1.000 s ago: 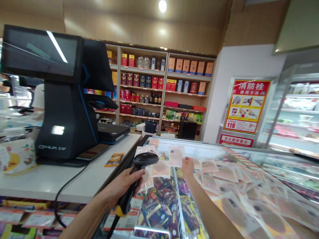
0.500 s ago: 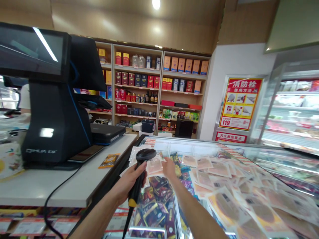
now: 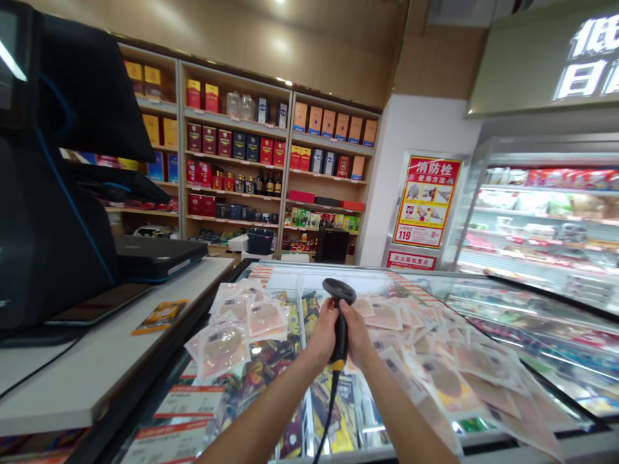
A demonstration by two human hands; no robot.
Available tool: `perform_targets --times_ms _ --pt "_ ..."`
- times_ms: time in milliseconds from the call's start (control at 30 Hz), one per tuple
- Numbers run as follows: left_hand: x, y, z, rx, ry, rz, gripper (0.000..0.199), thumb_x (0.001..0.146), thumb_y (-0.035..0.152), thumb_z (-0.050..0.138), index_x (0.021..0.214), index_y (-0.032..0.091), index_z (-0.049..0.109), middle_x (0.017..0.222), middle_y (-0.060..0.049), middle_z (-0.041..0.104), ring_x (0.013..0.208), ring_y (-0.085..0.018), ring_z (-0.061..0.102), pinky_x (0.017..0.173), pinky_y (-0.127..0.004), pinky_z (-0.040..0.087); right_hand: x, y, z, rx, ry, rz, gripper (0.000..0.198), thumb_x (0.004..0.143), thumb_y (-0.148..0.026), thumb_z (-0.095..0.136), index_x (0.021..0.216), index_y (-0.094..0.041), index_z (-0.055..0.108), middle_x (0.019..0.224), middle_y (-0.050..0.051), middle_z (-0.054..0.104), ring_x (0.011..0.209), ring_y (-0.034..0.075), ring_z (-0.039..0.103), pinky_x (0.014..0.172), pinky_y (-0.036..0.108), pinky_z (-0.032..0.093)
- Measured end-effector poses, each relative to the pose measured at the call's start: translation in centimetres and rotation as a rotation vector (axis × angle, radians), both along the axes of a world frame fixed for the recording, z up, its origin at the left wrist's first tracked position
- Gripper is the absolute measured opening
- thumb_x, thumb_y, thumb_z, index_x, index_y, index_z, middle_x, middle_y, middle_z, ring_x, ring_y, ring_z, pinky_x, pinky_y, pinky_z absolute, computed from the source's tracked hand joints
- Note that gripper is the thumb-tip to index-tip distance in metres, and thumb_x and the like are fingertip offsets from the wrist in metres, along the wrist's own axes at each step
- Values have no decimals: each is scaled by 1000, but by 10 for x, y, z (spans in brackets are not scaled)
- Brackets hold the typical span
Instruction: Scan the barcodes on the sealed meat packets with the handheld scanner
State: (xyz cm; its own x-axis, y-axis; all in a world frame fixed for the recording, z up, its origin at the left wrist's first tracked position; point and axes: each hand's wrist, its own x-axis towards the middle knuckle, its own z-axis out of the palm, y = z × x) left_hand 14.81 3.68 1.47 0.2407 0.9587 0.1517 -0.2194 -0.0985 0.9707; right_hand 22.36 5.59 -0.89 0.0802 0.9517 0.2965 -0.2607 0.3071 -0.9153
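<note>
A black barcode scanner (image 3: pixel 341 338) with a yellow band at its base stands upright above the glass-topped freezer (image 3: pixel 302 380), its cable hanging down. My left hand (image 3: pixel 323 330) is closed against the left side of its handle. From the right, my right hand (image 3: pixel 358 330) grips the same handle, its thumb near the scanner head. Some fingers of both hands are hidden behind the handle. Flat clear packets with round brownish contents (image 3: pixel 223 348) lie on the glass to the left. More such packets (image 3: pixel 447 380) spread over the right side.
On the left, a white counter (image 3: pixel 120 348) carries a black checkout terminal (image 3: pixel 53 174) and a small orange-brown packet (image 3: pixel 162 317). Price labels (image 3: pixel 186 403) line the freezer's near left side. Shelves of boxes (image 3: pixel 236 145) stand behind, with a lit display fridge (image 3: pixel 541 219) at right.
The view has turned right. My left hand has brought the scanner rightward from the freezer's left side, and my right hand has come from the packets onto its handle.
</note>
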Motion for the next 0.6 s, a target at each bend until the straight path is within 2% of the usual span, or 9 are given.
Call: perform_targets --times_ms 133,233,333,500,600 --pt "16 10 -13 135 294 73 31 74 34 35 100 20 45 99 -3 55 93 -15 48 80 -23 33 33 -5 4 -45 162 -109 30 61 -40 56 76 -14 56 65 1 62 61 13 55 58 23 43" --pt "18 26 -32 99 569 166 34 68 37 44 93 13 49 95 -9 56 89 -20 50 76 -28 35 57 -14 7 -117 290 -184 31 60 -40 56 82 -18 52 65 -1 61 53 11 55 48 23 44" --pt "24 41 -50 43 794 257 44 61 39 52 92 8 49 101 -16 53 95 -26 47 77 -32 34 81 -25 10 -167 279 -274 32 58 -38 58 83 -20 50 64 -3 60 46 9 51 40 21 42" --pt "40 54 -55 23 986 312 59 44 44 64 91 11 51 108 -16 48 103 -30 40 81 -36 32 100 -39 8 -199 155 -274 31 58 -37 58 81 -17 51 62 -2 58 42 7 48 36 19 40" --pt "45 62 -54 -2 1006 299 51 42 37 69 84 14 54 104 -12 50 100 -29 42 78 -37 35 98 -41 5 -224 144 -267 33 58 -38 58 83 -17 50 60 -2 58 39 7 48 35 19 40"
